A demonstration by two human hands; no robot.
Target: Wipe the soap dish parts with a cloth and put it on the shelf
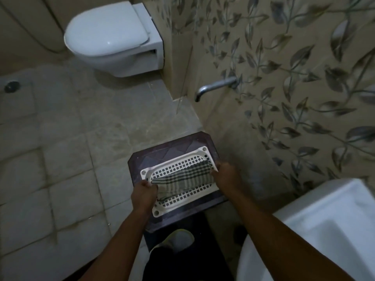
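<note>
A white perforated soap dish tray (pixel 178 163) lies flat on a dark brown stool (pixel 162 151) in the lower middle of the head view. A checked green-and-white cloth (pixel 182 179) is stretched across the tray's grid. My left hand (pixel 143 194) pinches the cloth's left end at the tray's near left edge. My right hand (pixel 226 173) grips the cloth's right end at the tray's right edge. Both hands hold the cloth taut over the tray. No other soap dish part and no shelf are in view.
A white wall-hung toilet (pixel 113 37) is at the upper left. A chrome tap (pixel 215 87) sticks out of the leaf-patterned wall above the stool. A white washbasin (pixel 324 230) fills the lower right. A floor drain (pixel 11 86) sits at far left. My shoe (pixel 179 240) stands beneath the stool.
</note>
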